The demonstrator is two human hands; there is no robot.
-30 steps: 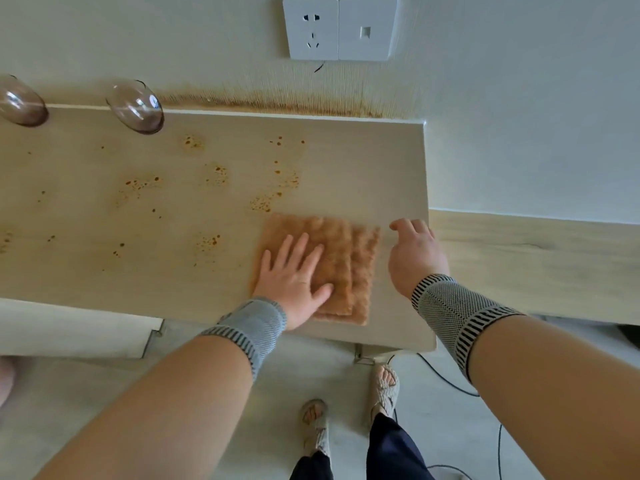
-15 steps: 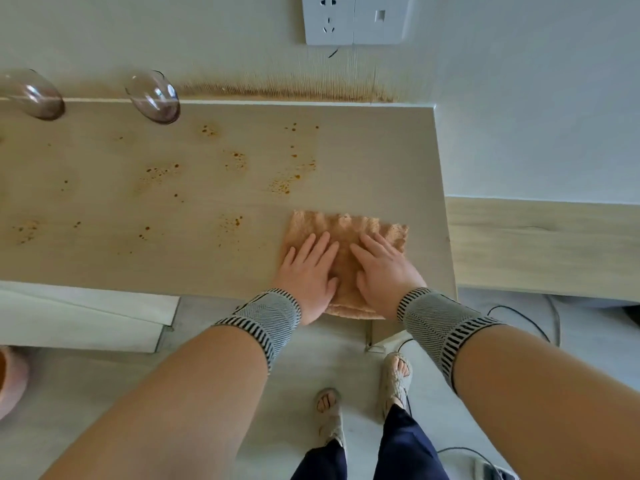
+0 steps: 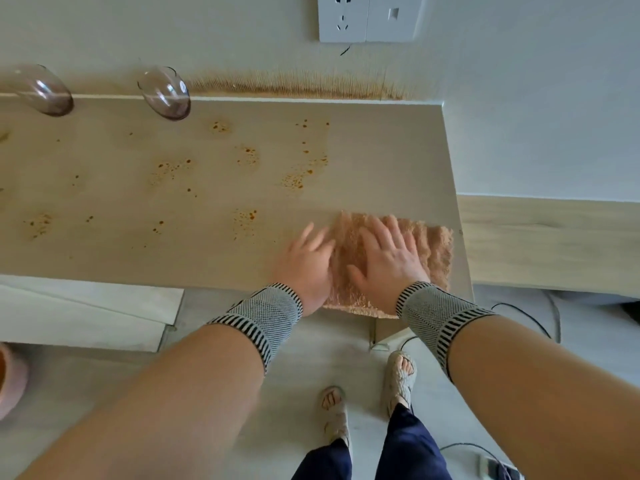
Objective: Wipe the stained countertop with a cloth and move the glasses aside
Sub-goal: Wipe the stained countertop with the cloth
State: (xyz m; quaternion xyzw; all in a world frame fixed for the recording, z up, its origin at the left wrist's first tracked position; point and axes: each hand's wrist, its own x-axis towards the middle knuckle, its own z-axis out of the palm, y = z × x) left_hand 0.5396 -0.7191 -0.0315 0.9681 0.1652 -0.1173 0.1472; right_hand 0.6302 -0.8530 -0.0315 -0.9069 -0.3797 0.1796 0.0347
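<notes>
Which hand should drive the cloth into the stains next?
Likely right. The right hand lies flat on the cloth; the left hand sits at its left edge, mostly on bare countertop, blocking the path to the stains.

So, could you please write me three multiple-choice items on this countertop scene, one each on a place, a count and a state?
1. Where does the cloth lie on the countertop?
A. near-right corner
B. far-left corner
C. under the glasses

2. How many glasses stand at the back edge?
A. one
B. two
C. four

3. How does the right hand meet the cloth?
A. it pinches a corner
B. it hovers far above
C. it lies flat, fingers spread

Answers: 1 A, the cloth overhangs the near edge by the right end. 2 B, one glass stands right of another glass. 3 C, the fingers are straight on the cloth, while the left hand rests at its left edge.
</notes>
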